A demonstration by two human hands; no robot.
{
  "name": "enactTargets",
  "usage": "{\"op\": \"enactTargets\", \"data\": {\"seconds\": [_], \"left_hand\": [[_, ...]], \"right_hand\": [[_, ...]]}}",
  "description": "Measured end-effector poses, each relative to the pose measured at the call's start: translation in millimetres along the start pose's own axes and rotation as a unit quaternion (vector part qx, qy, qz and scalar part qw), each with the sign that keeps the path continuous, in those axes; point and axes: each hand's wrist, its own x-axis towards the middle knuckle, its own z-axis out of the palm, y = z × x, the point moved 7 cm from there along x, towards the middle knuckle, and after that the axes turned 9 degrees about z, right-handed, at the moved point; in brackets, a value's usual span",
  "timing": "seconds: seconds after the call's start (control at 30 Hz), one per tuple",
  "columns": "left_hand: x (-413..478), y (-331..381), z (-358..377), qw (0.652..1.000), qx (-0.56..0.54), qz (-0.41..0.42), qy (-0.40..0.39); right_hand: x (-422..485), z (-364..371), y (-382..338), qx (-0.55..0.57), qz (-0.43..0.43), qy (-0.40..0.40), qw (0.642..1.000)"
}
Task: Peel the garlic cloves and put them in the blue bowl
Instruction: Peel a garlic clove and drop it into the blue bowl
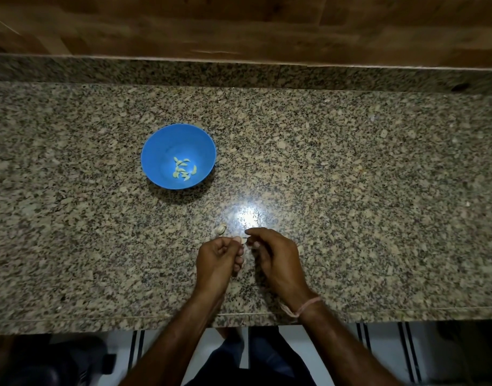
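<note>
The 2 hands are close together over the near edge of the speckled brown stone desk point(350, 190). The left hand point(219, 256) has its fingers curled in tight. The right hand point(272, 254) is curled too, with its thumb and first finger reaching toward the left one. Their fingertips almost meet, and both pinch a tiny pale bit point(244, 241) between them (it is too small to tell if it is a clove or just skin).

Just past the left hand's fingertips, a pale unpeeled garlic piece point(220, 229) lies on the desk by itself. Farther out from the left hand, and off to its left, stands the round blue plastic bowl point(155, 151). A little heap of peeled yellow-green garlic cloves point(183, 169) sits at the bottom of it.

A bright spot of light point(249, 214) shines on the desk just beyond both hands. A thin pink thread band point(306, 305) is tied around the right wrist.
</note>
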Motion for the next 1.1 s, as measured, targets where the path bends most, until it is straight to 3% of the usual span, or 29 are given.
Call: {"op": "enactTargets", "data": {"seconds": [0.17,0.37,0.53,0.57,0.67,0.73,0.77,0.8,0.87,0.93,0.97,1.0,1.03,1.07,1.1], "left_hand": [[-1,5,2,0.997,0.06,0.041,-0.036],[-7,22,4,0.973,0.181,0.144,-0.011],[-10,32,6,0.945,0.227,0.238,-0.002],[-8,29,6,0.949,0.223,0.223,-0.009],[-3,4,10,0.994,0.067,0.051,-0.065],[-5,-11,17,0.99,-0.079,-0.09,-0.077],[-7,-12,19,0.985,-0.102,-0.116,-0.072],[-7,-9,18,0.991,-0.069,-0.089,-0.065],[-7,11,11,0.988,0.127,0.079,-0.045],[-10,25,10,0.924,0.299,0.234,-0.035],[-10,25,10,0.908,0.329,0.255,-0.043],[-7,21,10,0.913,0.327,0.239,-0.056],[-4,13,10,0.939,0.28,0.185,-0.073],[-2,5,10,0.974,0.184,0.101,-0.088],[-3,-5,12,0.994,0.06,-0.007,-0.095]], "right_hand": [[2,4,-2,0.147,0.066,-0.032,0.986],[3,13,13,0.224,0.159,-0.032,0.961],[-8,38,20,0.391,0.289,-0.082,0.87],[-10,38,19,0.381,0.286,-0.075,0.876],[-6,18,5,0.221,0.143,-0.016,0.965],[-6,8,0,0.153,0.076,0.015,0.985],[-6,7,0,0.151,0.075,0.016,0.985],[-7,10,3,0.167,0.1,0.003,0.981],[-8,25,16,0.283,0.222,-0.053,0.931],[-15,39,25,0.378,0.356,-0.111,0.847],[-16,41,27,0.383,0.379,-0.121,0.834],[-14,37,28,0.355,0.361,-0.117,0.854],[-10,28,26,0.293,0.301,-0.096,0.902],[-7,18,19,0.202,0.217,-0.063,0.953],[-6,10,11,0.131,0.138,-0.033,0.981]]}}
